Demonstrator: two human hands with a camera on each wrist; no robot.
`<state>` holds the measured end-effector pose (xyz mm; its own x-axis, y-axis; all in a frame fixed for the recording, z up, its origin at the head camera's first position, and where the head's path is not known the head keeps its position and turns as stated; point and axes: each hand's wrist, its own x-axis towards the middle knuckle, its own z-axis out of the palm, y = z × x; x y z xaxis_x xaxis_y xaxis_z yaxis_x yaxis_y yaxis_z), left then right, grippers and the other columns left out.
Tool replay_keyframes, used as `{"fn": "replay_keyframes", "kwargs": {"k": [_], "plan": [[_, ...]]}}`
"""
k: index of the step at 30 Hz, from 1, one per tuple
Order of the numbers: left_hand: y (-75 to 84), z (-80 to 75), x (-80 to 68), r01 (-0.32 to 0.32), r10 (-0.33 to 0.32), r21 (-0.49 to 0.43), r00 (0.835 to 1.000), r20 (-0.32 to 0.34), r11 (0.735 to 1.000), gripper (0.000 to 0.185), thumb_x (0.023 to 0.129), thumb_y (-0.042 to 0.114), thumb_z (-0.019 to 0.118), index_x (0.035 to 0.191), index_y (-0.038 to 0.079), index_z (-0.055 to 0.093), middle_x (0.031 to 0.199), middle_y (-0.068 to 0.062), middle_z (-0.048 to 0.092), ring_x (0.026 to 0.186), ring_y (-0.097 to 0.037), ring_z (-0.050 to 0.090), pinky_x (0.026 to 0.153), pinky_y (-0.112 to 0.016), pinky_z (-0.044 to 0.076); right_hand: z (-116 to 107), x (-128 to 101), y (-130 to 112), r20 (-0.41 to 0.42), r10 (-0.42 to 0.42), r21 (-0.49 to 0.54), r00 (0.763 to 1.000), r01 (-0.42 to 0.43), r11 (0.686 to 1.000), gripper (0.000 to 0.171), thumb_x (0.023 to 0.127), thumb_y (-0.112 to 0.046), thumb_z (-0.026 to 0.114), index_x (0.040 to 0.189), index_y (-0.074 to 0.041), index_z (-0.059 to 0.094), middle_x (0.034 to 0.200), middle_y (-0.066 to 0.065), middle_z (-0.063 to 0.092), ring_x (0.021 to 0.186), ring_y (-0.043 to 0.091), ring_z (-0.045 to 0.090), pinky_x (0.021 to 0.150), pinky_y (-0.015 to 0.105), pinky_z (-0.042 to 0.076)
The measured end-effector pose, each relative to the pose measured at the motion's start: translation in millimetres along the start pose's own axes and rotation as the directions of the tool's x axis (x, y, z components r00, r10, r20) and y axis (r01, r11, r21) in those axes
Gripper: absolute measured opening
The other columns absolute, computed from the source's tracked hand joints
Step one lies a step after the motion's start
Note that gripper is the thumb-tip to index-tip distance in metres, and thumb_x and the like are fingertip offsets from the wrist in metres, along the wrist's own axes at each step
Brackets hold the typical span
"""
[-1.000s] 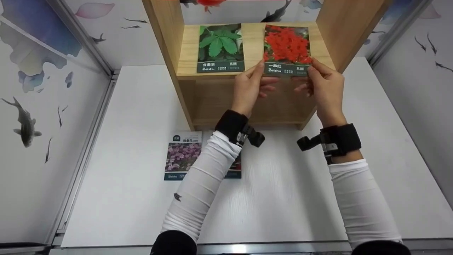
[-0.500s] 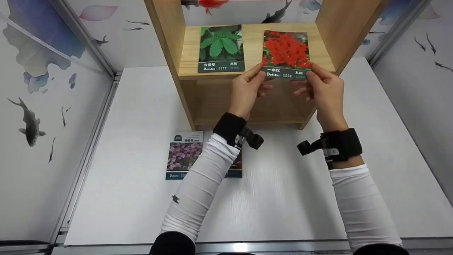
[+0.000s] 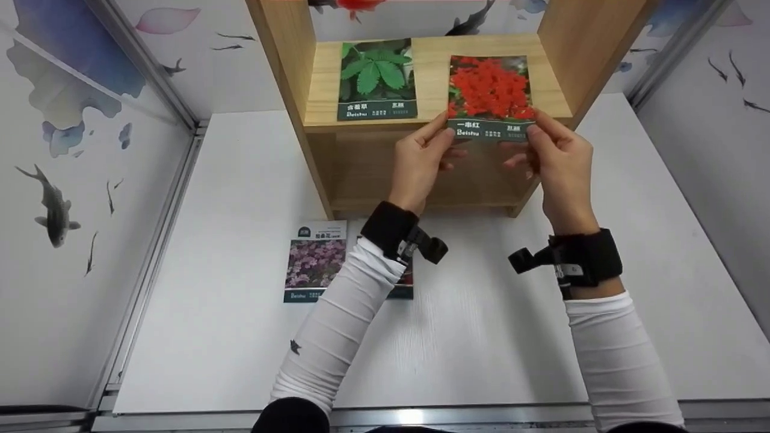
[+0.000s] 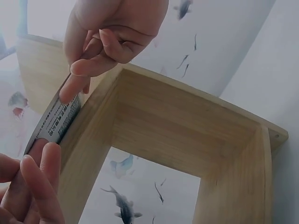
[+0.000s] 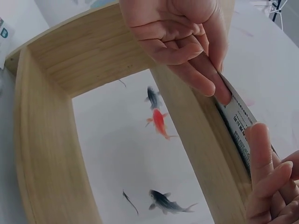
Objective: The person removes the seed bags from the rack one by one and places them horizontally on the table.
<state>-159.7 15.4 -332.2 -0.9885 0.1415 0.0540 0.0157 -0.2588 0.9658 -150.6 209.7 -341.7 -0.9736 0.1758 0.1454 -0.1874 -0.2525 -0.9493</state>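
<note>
A seed packet with red flowers (image 3: 490,90) is pinched at its two lower corners, its near edge jutting past the front of the wooden shelf. My left hand (image 3: 418,165) grips the left corner between thumb and forefinger. On the right corner, my right hand (image 3: 562,165) does the same. Both wrist views show the packet's printed back, (image 4: 60,119) with fingers beneath it. To the left on the same shelf board lies a seed packet with green leaves (image 3: 378,78), apart from my hands.
The wooden shelf unit (image 3: 433,114) has side walls and a lower compartment. On the white table (image 3: 228,252) lies a seed packet with purple flowers (image 3: 314,264). Another packet (image 3: 404,285) is mostly hidden behind my left forearm.
Both hands have drawn the red-flower packet toward me, so it overhangs the shelf's front edge more. The green-leaf packet stays in its place on the shelf.
</note>
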Motion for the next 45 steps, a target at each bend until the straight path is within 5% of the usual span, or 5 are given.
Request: {"fn": "replay_keyframes", "kwargs": {"k": [10,16,24,45], "plan": [[5.2,3.2,-16.1,-0.027,0.027,0.002,0.999,0.021,1.0,0.042,0.091,0.011,0.053,0.132,0.004,0.044,0.088,-0.014,0.066,0.08,-0.026,0.064,0.057,-0.024,0.047,-2.3,-14.8,-3.5,-0.005,-0.013,0.049,1.0,0.013,0.999,0.045,0.085,-0.015,0.062,0.127,-0.005,0.05,0.09,0.023,0.062,0.055,0.024,0.059,0.041,0.02,0.036],[2.4,2.9,-24.9,-0.062,0.063,-0.024,0.997,0.052,0.998,0.044,0.091,0.012,0.052,0.134,0.006,0.041,0.089,-0.013,0.067,0.08,-0.028,0.064,0.056,-0.024,0.045,-2.6,-23.4,-2.4,-0.01,-0.042,0.062,0.999,0.043,0.997,0.043,0.085,-0.013,0.062,0.126,-0.005,0.051,0.085,0.024,0.062,0.052,0.024,0.058,0.038,0.02,0.034],[-1.2,2.9,-37.2,-0.063,0.069,-0.065,0.994,0.088,0.996,0.045,0.092,0.011,0.05,0.136,0.01,0.039,0.087,-0.014,0.067,0.078,-0.031,0.063,0.055,-0.023,0.042,-5.4,-38.7,-3.3,-0.019,-0.031,0.083,0.999,0.032,0.996,0.046,0.084,-0.011,0.062,0.127,-0.003,0.049,0.118,0.023,0.051,0.053,0.022,0.059,0.038,0.018,0.035],[0.1,3.4,-74.6,-0.106,0.117,-0.092,0.985,0.123,0.99,0.047,0.092,0.01,0.049,0.137,0.009,0.036,0.088,-0.013,0.067,0.08,-0.029,0.063,0.053,-0.023,0.039,-6.8,-76.0,-14.3,-0.009,-0.006,0.071,1.0,0.006,0.997,0.046,0.084,-0.01,0.062,0.128,-0.004,0.048,0.119,0.026,0.048,0.053,0.024,0.058,0.037,0.018,0.035]]}}
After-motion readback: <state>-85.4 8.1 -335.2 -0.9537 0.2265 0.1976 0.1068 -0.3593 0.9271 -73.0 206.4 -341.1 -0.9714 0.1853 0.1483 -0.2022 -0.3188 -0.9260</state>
